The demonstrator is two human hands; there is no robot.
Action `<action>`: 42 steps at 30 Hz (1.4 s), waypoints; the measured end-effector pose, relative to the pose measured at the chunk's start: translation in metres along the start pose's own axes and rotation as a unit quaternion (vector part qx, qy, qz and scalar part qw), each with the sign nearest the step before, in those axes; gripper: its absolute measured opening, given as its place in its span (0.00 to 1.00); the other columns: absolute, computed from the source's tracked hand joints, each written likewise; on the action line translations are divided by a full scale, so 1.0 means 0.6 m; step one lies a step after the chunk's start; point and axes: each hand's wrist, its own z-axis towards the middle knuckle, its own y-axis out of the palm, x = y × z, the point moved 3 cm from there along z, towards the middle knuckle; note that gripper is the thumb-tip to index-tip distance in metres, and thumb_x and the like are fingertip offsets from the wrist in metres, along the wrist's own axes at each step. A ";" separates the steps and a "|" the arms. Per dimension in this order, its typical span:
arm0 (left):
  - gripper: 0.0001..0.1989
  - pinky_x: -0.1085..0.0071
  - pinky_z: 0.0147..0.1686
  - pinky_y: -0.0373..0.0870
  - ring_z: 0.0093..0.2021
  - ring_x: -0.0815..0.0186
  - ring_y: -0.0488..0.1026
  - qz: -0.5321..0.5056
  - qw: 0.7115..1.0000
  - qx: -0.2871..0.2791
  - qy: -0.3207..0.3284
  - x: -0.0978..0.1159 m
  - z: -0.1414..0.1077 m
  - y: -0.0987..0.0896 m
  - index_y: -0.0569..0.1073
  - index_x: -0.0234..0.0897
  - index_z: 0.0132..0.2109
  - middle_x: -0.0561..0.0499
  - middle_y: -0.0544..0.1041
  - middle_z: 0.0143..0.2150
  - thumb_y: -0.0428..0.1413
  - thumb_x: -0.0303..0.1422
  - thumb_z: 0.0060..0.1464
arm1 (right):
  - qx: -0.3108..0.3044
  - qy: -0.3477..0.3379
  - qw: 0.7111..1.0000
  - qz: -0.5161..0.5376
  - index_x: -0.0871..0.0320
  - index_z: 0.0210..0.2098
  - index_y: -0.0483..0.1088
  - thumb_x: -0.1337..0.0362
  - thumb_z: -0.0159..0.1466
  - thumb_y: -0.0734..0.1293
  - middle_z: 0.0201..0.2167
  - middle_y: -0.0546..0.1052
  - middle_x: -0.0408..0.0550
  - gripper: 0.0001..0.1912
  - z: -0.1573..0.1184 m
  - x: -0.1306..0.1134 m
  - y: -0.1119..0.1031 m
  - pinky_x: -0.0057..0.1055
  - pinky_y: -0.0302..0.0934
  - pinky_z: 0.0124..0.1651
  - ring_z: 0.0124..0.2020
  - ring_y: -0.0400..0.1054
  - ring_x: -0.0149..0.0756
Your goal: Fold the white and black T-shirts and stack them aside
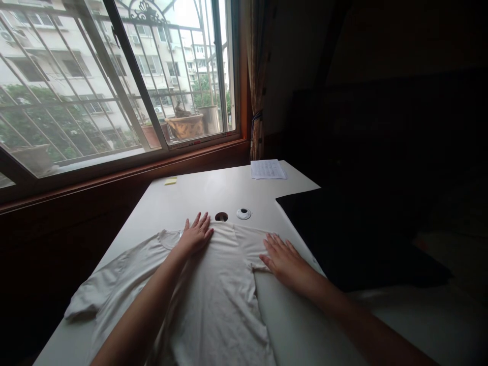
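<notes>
A white T-shirt point(217, 295) lies spread on the white table point(213, 188), its collar toward the far left and some wrinkles across its body. My left hand point(196, 236) rests on the shirt near the collar and shoulder, fingers spread and flat. On the right sleeve lies my right hand point(282, 256), also with its fingers stretched out. Neither hand grips the cloth. My left forearm covers part of the shirt's front, and the bottom hem runs out of view.
Beyond the shirt are a round hole point(221, 217) in the tabletop and a white ring-shaped cap point(244, 213). Papers point(269, 170) and yellow sticky notes point(171, 181) lie at the far edge. Black cloth point(366, 244) covers the right side. A barred window point(152, 76) stands behind.
</notes>
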 end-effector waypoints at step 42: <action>0.32 0.46 0.72 0.47 0.76 0.53 0.46 -0.013 0.998 0.010 -0.060 -0.185 -0.164 0.036 0.54 0.37 0.74 0.46 0.51 0.76 0.38 0.46 0.70 | 0.003 -0.050 0.999 -0.003 0.57 0.75 0.49 0.50 0.73 0.49 0.76 0.46 0.50 0.35 0.143 0.031 0.012 0.52 0.35 0.74 0.76 0.38 0.45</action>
